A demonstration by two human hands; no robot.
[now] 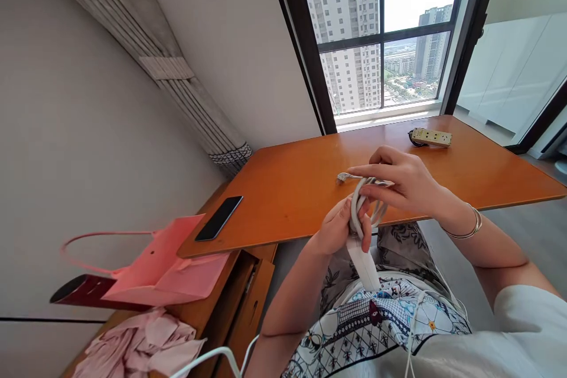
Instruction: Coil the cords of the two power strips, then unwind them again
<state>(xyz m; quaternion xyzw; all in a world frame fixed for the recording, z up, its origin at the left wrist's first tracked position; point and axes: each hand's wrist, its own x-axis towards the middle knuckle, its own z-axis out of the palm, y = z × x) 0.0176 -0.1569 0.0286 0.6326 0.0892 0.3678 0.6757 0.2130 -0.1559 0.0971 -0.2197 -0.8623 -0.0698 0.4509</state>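
Observation:
My left hand is closed around a coiled white cord at the upper end of a long white bar that looks like a power strip. The bar slants down toward my lap, its sockets not visible. My right hand has its fingers on the far side of the coil, with thumb and fingers pressed around the cord. A white plug on the cord's end sticks out to the left of the right fingertips, above the tabletop.
An orange-brown wooden table stretches ahead. On it lie a black phone at the left and a beige power strip at the far right. A pink bag and pink cloth rest at lower left, by a wooden cabinet.

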